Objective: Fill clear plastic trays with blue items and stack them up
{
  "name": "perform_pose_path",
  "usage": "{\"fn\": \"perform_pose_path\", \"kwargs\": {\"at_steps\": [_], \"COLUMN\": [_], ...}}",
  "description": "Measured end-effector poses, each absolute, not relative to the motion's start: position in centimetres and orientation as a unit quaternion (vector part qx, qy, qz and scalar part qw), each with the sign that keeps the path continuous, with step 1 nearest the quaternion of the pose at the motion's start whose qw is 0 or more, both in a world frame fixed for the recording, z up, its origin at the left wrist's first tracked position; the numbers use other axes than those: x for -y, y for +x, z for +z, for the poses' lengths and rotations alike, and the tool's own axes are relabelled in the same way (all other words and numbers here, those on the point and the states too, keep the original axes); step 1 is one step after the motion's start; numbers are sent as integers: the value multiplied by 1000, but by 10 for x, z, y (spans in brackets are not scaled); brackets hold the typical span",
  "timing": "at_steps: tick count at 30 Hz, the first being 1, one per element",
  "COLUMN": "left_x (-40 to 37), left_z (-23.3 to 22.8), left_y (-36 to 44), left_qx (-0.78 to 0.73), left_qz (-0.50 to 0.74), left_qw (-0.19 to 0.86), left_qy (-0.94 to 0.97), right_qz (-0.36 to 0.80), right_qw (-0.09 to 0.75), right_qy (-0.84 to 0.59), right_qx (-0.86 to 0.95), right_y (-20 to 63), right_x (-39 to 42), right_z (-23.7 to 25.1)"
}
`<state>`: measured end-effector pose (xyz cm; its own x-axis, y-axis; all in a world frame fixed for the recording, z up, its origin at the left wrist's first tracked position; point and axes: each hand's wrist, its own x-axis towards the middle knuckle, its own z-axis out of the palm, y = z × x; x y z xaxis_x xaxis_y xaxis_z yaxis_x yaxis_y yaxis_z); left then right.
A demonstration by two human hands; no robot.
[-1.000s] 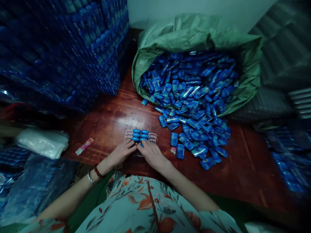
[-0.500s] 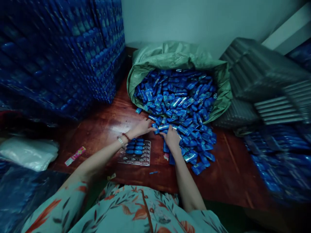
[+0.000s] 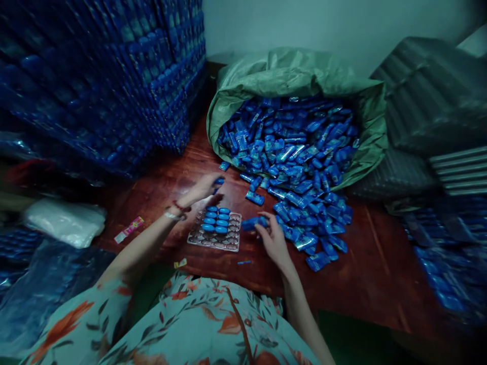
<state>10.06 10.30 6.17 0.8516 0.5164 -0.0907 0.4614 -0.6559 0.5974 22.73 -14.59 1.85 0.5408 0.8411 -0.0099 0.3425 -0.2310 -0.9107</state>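
My left hand [image 3: 204, 188] is closed on a small blue packet [image 3: 219, 181], held just above the table behind the tray. In the fingers of my right hand [image 3: 273, 237] is another blue packet [image 3: 251, 223], to the right of the tray. The clear plastic tray [image 3: 228, 245] has rows of round-cornered cavities. Two columns of blue packets [image 3: 215, 221] lie in its back middle part, while other cavities show bare. A heap of loose blue packets [image 3: 300, 208] spreads beside my right hand. Print on the packets is too small to read.
A green sack [image 3: 376, 119] lies open at the back, spilling packets. Tall stacks of blue-filled trays [image 3: 160, 76] stand on the left. Grey stacked trays [image 3: 429, 96] and blue packs [image 3: 441, 258] are at right. A pink strip [image 3: 128, 229] and white plastic bag [image 3: 66, 223] lie left.
Both hands have left the heap's near edge. My left hand moved left with a packet; my right hand came down toward the tray with another. The camera view shifted slightly.
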Motion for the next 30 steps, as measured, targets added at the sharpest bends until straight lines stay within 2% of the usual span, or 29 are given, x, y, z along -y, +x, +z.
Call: {"fn": "perform_pose_path", "kwargs": {"at_steps": [3, 6, 8, 11, 14, 17, 25, 30], "left_x": [-85, -44, -14, 19, 31, 30, 19, 12], "left_z": [73, 69, 58, 36, 19, 10, 5, 19], "left_y": [30, -20, -36, -38, -32, -30, -34, -23], "left_qx": [-307, -361, -379, -348, -286, -242, -165, -114], "left_qz": [212, 283, 307, 326, 325, 296, 233, 155], "left_qw": [436, 426, 414, 395, 345, 306, 257, 208], "left_qy": [819, 780, 769, 785, 833, 872, 923, 959], "right_qz": [254, 204, 165, 124, 101, 85, 65, 123], "right_qw": [481, 458, 407, 281, 180, 131, 47, 49], "right_qy": [-695, -657, -646, -656, -665, -670, -672, -681], "right_qx": [470, 563, 624, 689, 718, 726, 737, 720], "right_y": [187, 165, 161, 162, 161, 159, 144, 142], "right_x": [152, 147, 142, 136, 132, 130, 126, 120], "right_z": [20, 13, 10, 16, 29, 38, 46, 51]}}
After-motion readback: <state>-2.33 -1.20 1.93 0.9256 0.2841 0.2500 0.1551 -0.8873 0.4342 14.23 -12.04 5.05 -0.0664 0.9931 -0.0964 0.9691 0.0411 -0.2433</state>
